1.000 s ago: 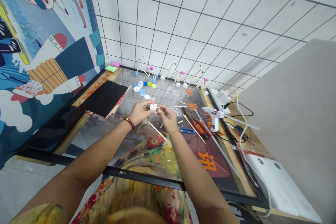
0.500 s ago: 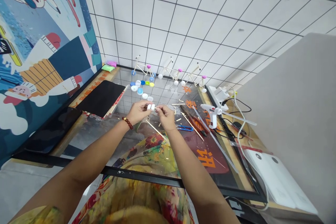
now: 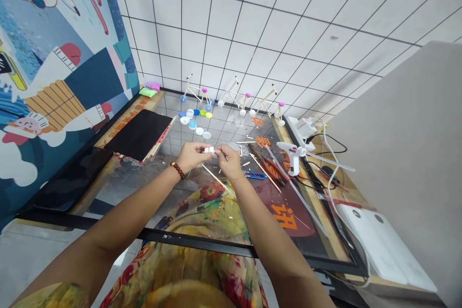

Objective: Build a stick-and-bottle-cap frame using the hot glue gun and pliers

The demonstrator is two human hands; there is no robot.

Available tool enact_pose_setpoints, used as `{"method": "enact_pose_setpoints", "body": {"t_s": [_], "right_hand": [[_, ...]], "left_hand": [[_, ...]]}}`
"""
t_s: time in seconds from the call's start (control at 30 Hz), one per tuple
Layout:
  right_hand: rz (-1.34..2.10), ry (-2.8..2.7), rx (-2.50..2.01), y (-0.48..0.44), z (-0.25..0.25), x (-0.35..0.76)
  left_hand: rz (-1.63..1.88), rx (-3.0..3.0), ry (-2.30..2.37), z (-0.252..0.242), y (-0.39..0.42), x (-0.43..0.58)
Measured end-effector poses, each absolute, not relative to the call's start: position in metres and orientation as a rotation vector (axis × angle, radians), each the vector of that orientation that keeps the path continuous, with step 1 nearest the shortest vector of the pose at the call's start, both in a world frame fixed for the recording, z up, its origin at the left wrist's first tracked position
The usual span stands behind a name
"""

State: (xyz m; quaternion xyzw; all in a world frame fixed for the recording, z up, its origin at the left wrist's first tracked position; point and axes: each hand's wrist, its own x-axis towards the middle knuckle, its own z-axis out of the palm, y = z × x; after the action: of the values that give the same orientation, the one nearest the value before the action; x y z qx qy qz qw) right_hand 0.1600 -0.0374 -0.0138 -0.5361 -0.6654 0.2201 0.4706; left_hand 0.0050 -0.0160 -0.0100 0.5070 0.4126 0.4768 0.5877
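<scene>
Caps (image 3: 209, 149) sit clamped in the left hand (image 3: 192, 158); the right hand (image 3: 229, 160), pinched together, perhaps grips their other end.

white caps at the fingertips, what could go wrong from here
The small white caps, pinched in the left hand with the right hand at their edge, could slip and drop. The glue gun, to the right, faces the hands' side; if hot, it might burn a careless reach.
</scene>
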Motion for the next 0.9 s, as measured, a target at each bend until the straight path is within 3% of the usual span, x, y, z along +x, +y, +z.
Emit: {"method": "enact_pose_setpoints", "body": {"t_s": [0.9], "right_hand": [[0.632, -1.571, -1.329, -0.035, -0.021, 0.16]], "left_hand": [[1.018, 1.399, 0.905, -0.008, -0.006, -0.003]]}}
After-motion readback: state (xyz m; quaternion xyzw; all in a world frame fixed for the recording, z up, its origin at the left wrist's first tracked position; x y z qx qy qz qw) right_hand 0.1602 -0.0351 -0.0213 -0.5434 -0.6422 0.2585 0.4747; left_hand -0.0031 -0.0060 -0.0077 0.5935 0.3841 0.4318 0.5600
